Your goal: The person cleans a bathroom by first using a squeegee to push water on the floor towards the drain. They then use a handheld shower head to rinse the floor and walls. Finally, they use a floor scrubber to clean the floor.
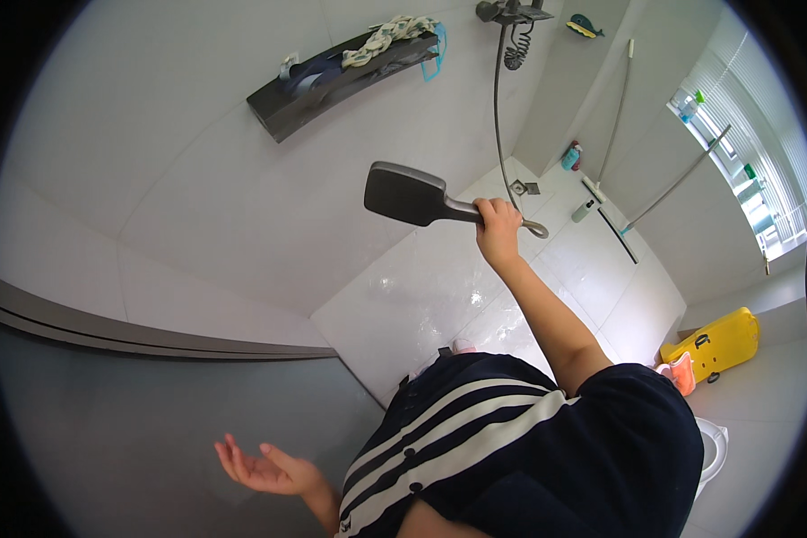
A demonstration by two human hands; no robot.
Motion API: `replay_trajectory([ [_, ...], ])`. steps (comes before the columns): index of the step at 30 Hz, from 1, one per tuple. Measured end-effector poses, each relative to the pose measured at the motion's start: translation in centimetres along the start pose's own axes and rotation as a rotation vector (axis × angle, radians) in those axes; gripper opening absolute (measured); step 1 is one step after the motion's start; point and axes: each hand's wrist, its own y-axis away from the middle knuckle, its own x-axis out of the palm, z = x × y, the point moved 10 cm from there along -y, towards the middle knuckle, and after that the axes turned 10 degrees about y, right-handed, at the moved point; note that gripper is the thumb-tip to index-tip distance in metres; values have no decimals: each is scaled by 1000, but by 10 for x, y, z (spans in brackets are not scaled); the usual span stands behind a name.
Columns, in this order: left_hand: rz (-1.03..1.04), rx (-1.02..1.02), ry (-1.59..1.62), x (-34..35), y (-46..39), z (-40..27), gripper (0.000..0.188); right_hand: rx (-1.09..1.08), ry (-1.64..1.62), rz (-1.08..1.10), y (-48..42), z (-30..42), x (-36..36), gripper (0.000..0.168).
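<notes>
A grey, paddle-shaped hand shower point(405, 194) hangs in the air above the wet tiled floor, its dark flat face turned partly toward me. My right hand point(498, 227) is wrapped around its handle, near the end where the metal shower hose point(500, 101) joins. From there the hose loops and runs up to the wall-mounted shower mixer point(515, 12). No spray can be made out. At the lower left, my left hand point(267, 466) is held palm up with its fingers apart, in front of a grey door panel point(141, 417).
A dark wall shelf point(350, 87) holds cloths. Two long-handled floor squeegees point(619, 235) point(594, 190) lean at the right wall near bottles point(570, 156) and a floor drain point(518, 187). A yellow plastic tub point(719, 343) and a white toilet point(713, 447) stand at right. Blinds point(773, 128) cover the window.
</notes>
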Motion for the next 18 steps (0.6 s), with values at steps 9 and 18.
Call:
replay_trajectory([
  [9,-45,-219,135,39,14,15,36,195,20,44,10,-55,15,30],
  [18,57,-427,261,90,41,27,36,49,-201,436,101,-25,74,32],
])
